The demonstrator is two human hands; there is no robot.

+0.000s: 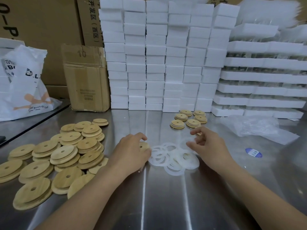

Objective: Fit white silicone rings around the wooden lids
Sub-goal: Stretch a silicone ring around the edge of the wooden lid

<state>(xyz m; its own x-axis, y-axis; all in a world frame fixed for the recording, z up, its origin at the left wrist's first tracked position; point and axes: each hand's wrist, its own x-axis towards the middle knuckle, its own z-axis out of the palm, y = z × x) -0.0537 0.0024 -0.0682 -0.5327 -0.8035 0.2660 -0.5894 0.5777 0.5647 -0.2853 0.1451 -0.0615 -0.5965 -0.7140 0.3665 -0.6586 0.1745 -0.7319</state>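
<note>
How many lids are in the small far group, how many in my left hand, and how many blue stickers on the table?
Far-group lids: 6 in clear view; the right hand may hide a seventh
Lid in the left hand: 1
Blue sticker: 1
Total: 8

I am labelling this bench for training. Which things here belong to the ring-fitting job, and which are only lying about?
Job: left hand, holding one lid; right hand at the ring pile; loose lid heap; small lid group behind.
Lying about: foam blocks; cardboard box; printed bag; clear plastic; blue sticker.
</note>
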